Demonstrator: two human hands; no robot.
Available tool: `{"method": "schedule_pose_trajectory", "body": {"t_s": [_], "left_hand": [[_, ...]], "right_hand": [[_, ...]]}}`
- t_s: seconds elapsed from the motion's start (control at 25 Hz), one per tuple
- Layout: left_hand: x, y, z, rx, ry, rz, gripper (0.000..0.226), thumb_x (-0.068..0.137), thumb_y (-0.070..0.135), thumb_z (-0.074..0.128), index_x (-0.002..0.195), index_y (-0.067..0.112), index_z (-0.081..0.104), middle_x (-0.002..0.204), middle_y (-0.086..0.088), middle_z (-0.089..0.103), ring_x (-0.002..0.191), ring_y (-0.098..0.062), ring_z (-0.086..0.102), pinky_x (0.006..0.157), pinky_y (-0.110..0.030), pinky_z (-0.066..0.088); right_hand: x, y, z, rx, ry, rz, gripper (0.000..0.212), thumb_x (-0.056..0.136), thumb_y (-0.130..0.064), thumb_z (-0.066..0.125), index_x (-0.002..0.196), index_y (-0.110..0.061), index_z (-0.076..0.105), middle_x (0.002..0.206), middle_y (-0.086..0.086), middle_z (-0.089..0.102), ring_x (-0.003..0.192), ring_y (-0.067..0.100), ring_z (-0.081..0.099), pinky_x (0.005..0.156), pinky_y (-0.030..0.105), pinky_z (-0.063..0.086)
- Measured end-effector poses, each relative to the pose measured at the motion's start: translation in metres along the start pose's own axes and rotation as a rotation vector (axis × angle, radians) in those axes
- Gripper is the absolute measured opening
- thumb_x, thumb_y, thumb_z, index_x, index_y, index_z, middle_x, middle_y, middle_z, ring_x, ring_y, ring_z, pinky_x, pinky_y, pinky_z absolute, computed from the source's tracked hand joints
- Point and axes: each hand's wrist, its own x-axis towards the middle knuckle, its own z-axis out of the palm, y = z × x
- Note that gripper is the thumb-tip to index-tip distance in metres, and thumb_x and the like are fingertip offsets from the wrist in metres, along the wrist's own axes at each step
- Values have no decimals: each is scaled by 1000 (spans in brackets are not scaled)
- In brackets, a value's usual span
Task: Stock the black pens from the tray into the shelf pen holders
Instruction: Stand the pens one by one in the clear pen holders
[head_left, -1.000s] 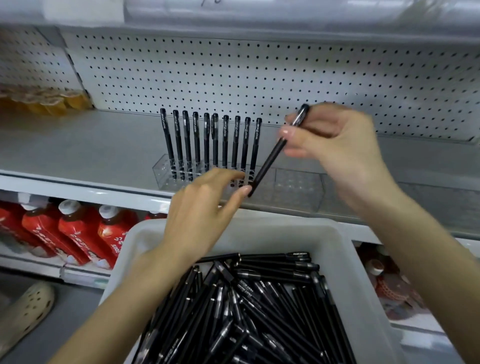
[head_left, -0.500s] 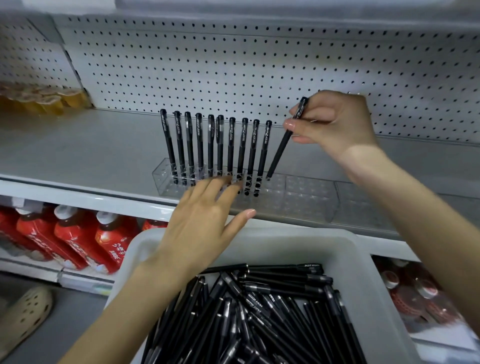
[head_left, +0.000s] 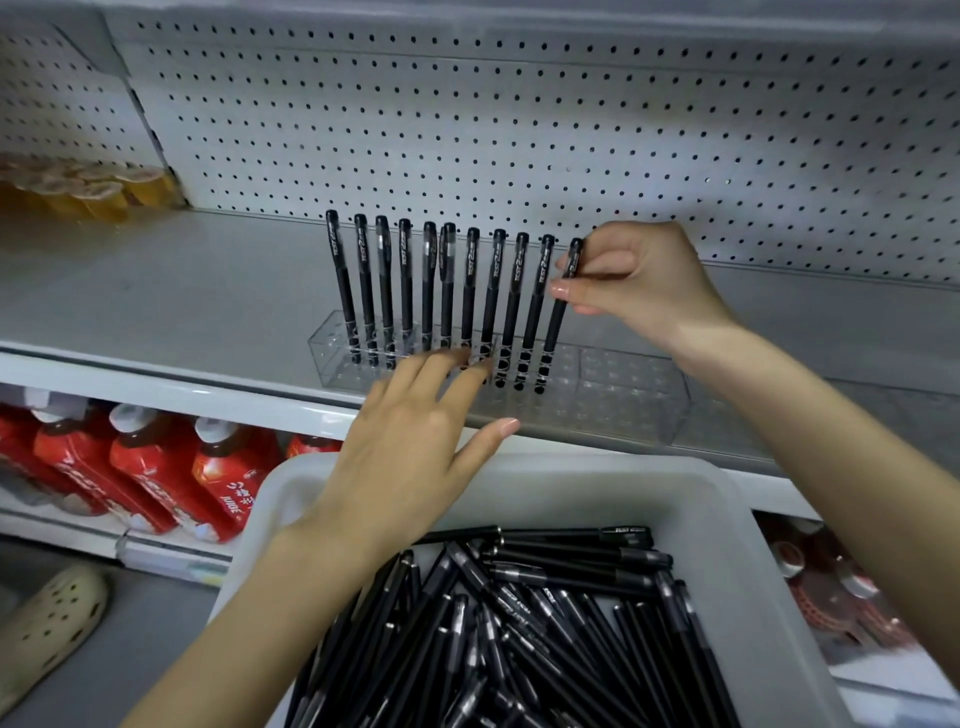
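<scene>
Right hand (head_left: 641, 283) pinches a slim matte black pen (head_left: 556, 327) below its cap. The pen stands near-upright, tip down in the clear perforated acrylic holder (head_left: 623, 397), rightmost in the row. Left hand (head_left: 410, 441) lies flat, fingers spread, at the holder's front, above the smooth grey tray (head_left: 737, 545).

Soft, even light is falling from above and dimming toward the corners, and the pegboard (head_left: 519, 130) is bowing with wide-angle distortion. The left hand (head_left: 410, 447) is smearing at its fingertips (head_left: 457, 358), while the orange cups (head_left: 78, 187) far left are going soft.
</scene>
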Motion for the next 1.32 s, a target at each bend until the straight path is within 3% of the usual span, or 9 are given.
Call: {"method": "schedule_pose_trajectory", "body": {"t_s": [0.24,0.4,0.56,0.64,0.84,0.96,1.08,1.32], "left_hand": [[1,0,-2,-17,-6,-10,63,92,58,22,130,18,51,130,-1,52,121,-19,44,100,-37,34],[-1,2,-11,-11,-30,7,62,92,57,25,133,16,48,136,-4,48,127,-20,40,107,-38,23],[-23,2,-20,-113,-76,-19,63,91,60,23,131,19,50,129,-1,54,120,-21,47,102,-39,32],[-35,-3,-20,-92,-133,-54,67,88,65,18,126,23,54,123,1,58,117,-21,49,103,-39,30],[-56,-24,-16,-47,-185,-193,75,81,71,13,125,26,55,115,-4,62,114,-27,50,103,-47,27],[-57,-25,-18,-63,-166,-266,74,79,72,13,118,29,59,107,-4,62,108,-27,50,97,-46,28],[-55,-19,-19,-75,-149,-288,77,75,75,11,115,32,60,109,-1,63,109,-26,48,93,-44,26],[-45,-3,-24,-363,-126,-406,73,75,79,13,102,37,66,105,8,65,112,-19,49,102,-43,22]], "right_hand": [[3,5,1,-20,-28,13,24,72,-9,78,92,-1,66,92,12,72,91,24,69,80,35,58],[-8,2,-10,-117,-3,104,35,72,-22,80,102,-11,66,103,2,70,96,11,66,93,26,49],[-64,6,-22,-103,115,111,34,78,-22,75,109,-18,61,103,2,66,89,7,62,83,19,48],[-109,13,-15,-79,37,101,29,78,-19,74,104,-19,61,96,2,65,81,8,61,78,19,48],[-180,42,23,-148,-417,258,10,75,-27,76,79,-24,67,80,1,70,75,11,62,75,25,49],[-183,57,36,-210,-460,284,14,74,-31,77,72,-28,63,69,-6,64,63,4,56,73,30,50],[-183,56,43,-260,-502,268,19,73,-36,78,77,-30,60,66,-9,60,54,-5,52,67,19,45],[-195,64,33,-273,-551,329,32,69,-41,79,82,-30,53,73,-8,56,57,0,49,61,17,40]]}}
